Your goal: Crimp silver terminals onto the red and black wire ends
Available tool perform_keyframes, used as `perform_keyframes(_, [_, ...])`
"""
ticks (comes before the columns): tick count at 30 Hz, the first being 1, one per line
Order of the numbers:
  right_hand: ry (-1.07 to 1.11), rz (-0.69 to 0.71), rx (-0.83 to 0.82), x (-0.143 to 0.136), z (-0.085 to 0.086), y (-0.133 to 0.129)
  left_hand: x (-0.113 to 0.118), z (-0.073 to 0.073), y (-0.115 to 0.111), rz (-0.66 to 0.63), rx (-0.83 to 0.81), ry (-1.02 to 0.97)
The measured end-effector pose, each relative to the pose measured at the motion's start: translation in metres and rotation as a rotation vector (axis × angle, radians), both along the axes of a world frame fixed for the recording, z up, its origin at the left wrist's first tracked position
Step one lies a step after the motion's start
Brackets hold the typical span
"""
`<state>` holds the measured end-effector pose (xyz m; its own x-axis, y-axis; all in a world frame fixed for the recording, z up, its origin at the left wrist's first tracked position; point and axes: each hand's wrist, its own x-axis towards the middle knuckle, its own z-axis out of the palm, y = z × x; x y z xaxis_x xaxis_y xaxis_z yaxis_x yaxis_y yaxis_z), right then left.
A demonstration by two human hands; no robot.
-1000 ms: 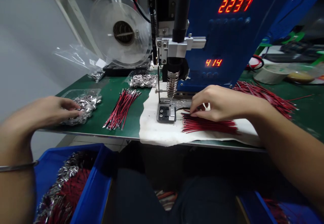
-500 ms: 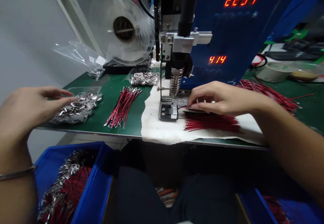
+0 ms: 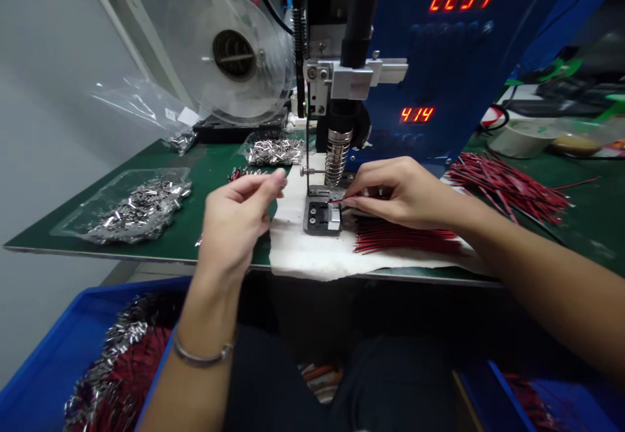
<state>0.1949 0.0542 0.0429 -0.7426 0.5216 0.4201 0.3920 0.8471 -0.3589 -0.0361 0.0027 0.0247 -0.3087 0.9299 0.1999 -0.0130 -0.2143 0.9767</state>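
Note:
My left hand [image 3: 239, 224] is closed in a pinch, with thumb and forefinger together left of the soldering machine's metal fixture [image 3: 323, 216]. Whatever sits at its fingertips is too small to make out. At the fixture's right side, my right hand [image 3: 403, 191] pinches a thin red and black wire [image 3: 336, 202] whose end reaches over the block. Below that hand, a row of red and black wires [image 3: 405, 237] lies on white paper [image 3: 312, 256]. Behind my left hand, a bundle of wires with metal ends [image 3: 241, 173] is mostly hidden.
An open plastic bag of small metal parts [image 3: 141, 211] lies at left, another bag [image 3: 273, 150] behind. More wires [image 3: 512, 185] lie at right. The blue machine [image 3: 415, 48] and its spring-fitted head [image 3: 338, 152] stand over the fixture. A blue bin [image 3: 58, 328] is below.
My left hand has moved right, from the bag of metal parts to near the fixture, and its fingers have closed. My right hand has shifted slightly left with the wire, onto the fixture.

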Motion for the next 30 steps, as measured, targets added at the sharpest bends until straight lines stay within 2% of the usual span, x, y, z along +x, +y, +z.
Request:
perform_keyframes(3, [0.005,0.020,0.035,0.000,-0.001,0.000,0.021,-0.007,0.005,-0.098,0.006,-0.053])
perform_keyframes(7, [-0.016,0.027,0.051,-0.001,-0.002,-0.001,0.035,-0.015,0.009,-0.129,-0.003,-0.153])
perform_keyframes(13, [-0.011,0.066,0.060,0.000,-0.003,-0.001,0.034,-0.028,0.006,-0.124,-0.005,-0.131])
perform_keyframes(24, [-0.037,0.004,0.070,0.001,-0.004,-0.002,0.032,-0.030,0.004,-0.103,0.022,-0.001])
perform_keyframes(30, [-0.031,0.001,0.081,0.000,-0.004,-0.002,0.034,-0.028,0.006,-0.095,-0.018,0.013])
